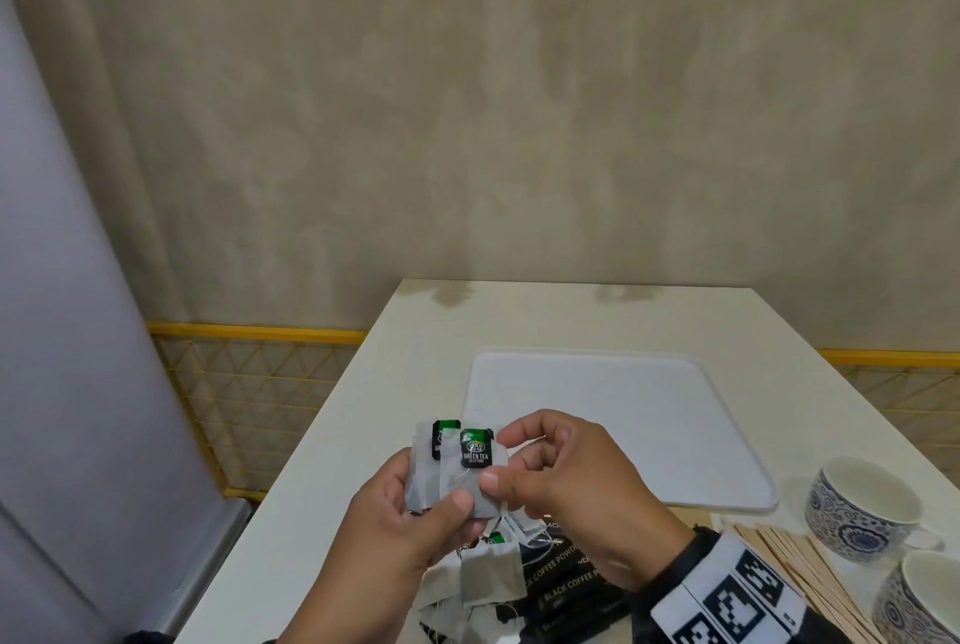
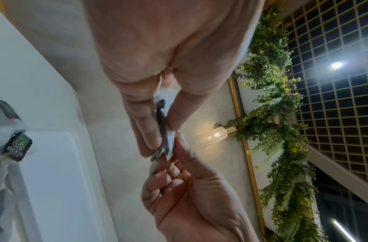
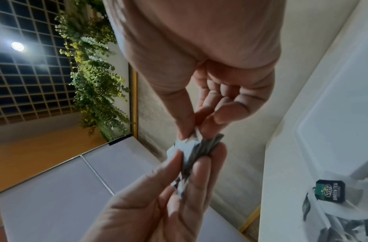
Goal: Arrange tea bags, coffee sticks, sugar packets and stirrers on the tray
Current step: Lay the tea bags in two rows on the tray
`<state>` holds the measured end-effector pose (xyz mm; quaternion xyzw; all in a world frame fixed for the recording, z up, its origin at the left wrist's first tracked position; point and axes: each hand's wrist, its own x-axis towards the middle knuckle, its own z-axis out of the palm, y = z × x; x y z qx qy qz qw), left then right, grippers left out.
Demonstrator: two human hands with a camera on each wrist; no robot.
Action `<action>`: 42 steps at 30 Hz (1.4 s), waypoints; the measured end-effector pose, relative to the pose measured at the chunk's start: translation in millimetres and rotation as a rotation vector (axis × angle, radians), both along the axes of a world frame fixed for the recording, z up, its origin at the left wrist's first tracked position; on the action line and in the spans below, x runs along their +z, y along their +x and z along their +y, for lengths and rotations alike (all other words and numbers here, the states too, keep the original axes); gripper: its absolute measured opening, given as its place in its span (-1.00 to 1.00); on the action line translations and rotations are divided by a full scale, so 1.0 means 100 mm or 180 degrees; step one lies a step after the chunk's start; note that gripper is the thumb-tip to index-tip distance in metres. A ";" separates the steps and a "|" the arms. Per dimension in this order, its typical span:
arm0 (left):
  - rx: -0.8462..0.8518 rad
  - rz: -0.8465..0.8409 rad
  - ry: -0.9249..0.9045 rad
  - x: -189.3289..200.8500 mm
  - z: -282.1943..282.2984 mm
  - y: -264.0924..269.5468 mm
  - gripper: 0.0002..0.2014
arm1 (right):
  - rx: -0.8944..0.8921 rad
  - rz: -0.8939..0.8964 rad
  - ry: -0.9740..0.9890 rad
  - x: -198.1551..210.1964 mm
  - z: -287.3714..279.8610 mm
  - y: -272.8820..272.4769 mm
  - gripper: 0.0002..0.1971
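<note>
Above the table's near edge my left hand grips two green tea bags, the front one overlapping the back one. My right hand pinches the front bag's right edge between thumb and forefinger. In the left wrist view the bags show edge-on between the fingers; in the right wrist view they look the same. The white tray lies bare beyond the hands. Below my hands lie loose tea bags, black coffee sticks and wooden stirrers.
Two blue-patterned cups stand at the right, beside the stirrers. The white table meets a beige wall at the back. Its left edge drops to a yellow mesh rail.
</note>
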<state>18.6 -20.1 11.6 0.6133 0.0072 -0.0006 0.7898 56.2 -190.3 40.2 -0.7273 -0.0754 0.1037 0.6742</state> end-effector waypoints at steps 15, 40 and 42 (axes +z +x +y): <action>0.0054 0.0009 -0.0072 0.00 -0.04 0.10 -0.74 | 0.0029 0.0057 0.0036 -0.14 -0.01 0.16 -0.88; 0.0477 0.0307 0.0263 -0.06 0.28 0.48 -0.88 | -0.0194 0.0170 -0.0714 -0.12 -0.03 1.01 -0.89; 0.0426 0.0402 0.0368 -0.11 0.32 0.44 -0.86 | -0.0384 0.0098 -0.1027 -0.09 -0.10 1.17 -0.88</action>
